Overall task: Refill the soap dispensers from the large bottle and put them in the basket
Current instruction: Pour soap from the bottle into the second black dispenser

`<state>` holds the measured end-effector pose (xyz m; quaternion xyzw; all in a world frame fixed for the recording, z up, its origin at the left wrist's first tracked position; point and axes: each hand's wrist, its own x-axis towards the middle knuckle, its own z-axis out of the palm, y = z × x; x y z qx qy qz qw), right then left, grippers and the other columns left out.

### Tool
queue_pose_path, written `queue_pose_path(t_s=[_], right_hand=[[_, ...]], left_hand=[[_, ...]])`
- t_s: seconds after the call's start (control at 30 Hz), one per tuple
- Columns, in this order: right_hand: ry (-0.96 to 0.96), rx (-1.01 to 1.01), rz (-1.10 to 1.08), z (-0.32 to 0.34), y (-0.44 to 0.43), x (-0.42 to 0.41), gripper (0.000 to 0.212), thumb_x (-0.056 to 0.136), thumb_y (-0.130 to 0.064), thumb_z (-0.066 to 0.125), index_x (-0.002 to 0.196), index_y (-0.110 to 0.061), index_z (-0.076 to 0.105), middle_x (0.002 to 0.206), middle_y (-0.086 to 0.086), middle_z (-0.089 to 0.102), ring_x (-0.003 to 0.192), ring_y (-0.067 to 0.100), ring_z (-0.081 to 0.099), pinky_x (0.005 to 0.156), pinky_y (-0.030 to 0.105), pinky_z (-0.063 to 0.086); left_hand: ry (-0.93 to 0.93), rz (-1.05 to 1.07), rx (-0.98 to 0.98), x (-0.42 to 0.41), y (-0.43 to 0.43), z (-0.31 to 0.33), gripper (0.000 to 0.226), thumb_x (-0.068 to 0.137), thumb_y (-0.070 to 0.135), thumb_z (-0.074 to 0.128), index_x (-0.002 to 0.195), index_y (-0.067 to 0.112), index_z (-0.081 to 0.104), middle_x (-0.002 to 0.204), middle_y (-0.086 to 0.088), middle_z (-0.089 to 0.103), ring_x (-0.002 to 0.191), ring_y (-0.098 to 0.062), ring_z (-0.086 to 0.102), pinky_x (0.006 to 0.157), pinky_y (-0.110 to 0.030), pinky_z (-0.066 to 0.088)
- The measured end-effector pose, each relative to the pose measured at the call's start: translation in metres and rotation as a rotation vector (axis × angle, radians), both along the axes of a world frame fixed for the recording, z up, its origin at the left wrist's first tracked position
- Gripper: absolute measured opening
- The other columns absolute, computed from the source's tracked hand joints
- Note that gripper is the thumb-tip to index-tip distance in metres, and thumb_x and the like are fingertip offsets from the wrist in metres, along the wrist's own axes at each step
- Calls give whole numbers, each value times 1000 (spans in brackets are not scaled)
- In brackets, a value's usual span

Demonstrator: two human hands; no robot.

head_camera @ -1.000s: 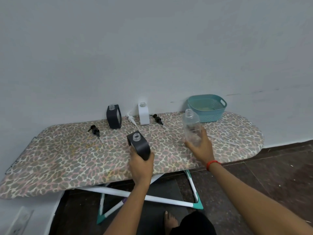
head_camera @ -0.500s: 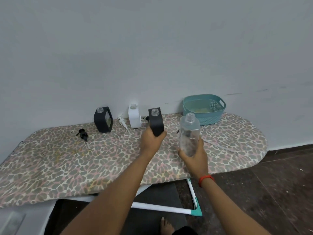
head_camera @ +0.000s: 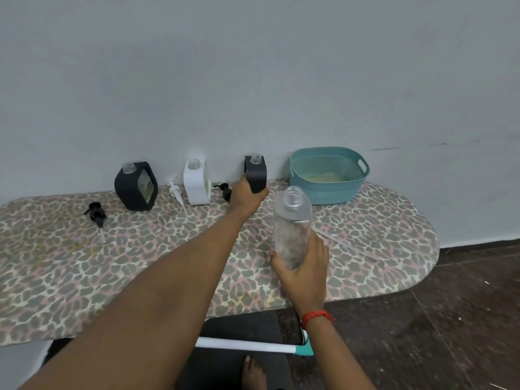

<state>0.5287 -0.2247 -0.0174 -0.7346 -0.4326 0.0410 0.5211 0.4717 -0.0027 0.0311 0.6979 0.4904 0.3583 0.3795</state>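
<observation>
Two hands work over the ironing board (head_camera: 84, 263). The left arm stretches straight out toward twelve o'clock; the left hand (head_camera: 247, 192) wraps its fingers round the lower part of an uncapped black dispenser (head_camera: 256, 173), upright near the wall; whether its base touches the board is hidden. The basket (head_camera: 332, 192) stands just beside it at three o'clock. The right hand (head_camera: 305, 266), a red thread (head_camera: 316, 316) at its wrist, curls round the base of the large clear bottle (head_camera: 292, 229), held upright with an open neck, at five o'clock of that dispenser. At nine o'clock of the left hand stand a white dispenser (head_camera: 197, 182) and a second black dispenser (head_camera: 135, 187), both uncapped; a white pump (head_camera: 176, 190) lies between them.
</observation>
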Motion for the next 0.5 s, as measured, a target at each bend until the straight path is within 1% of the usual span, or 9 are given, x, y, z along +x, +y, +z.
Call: queue_pose_path(t_s=[0.07,0.2,0.3,0.37,0.43,0.5], right_hand=[[-21,16,-16,0,1,0,84,72,-54,75,141,-17,45,131,2,53,123,20,47,105,50,44],[-30,3,-33,-2,1,0,87,72,-59,73,143,-18,42,133,2,50,125,18,44,108,45,43],[-13,0,-19,-3,1,0,91,72,-59,75,146,-20,39,136,1,49,126,15,42,108,38,41],[8,-2,-18,-3,0,0,95,71,-58,78,148,-20,37,136,0,49,124,14,43,104,34,40],[46,5,-13,-2,-1,-1,96,71,-57,80,148,-22,37,134,-1,50,121,14,45,100,34,44],[89,8,-4,0,-3,-1,93,70,-61,81,145,-24,40,132,-3,51,118,13,47,97,36,49]], left_hand=[[1,-11,-12,1,4,-1,59,85,20,83,135,5,57,126,-12,69,114,-26,66,88,-27,49],[32,-16,-40,4,10,-2,62,83,16,85,136,3,56,128,-13,68,117,-28,65,88,-26,48],[52,-2,-53,2,8,-1,66,80,22,88,134,3,57,128,-14,68,118,-28,64,88,-26,47],[64,31,-58,-3,1,2,66,78,25,90,131,4,57,126,-14,68,117,-29,65,89,-28,49],[58,58,-41,-15,-11,7,61,79,30,89,126,6,58,123,-13,69,114,-29,66,91,-34,53],[34,70,7,-35,-30,10,59,83,36,85,126,5,58,124,-13,69,115,-30,66,91,-36,54]])
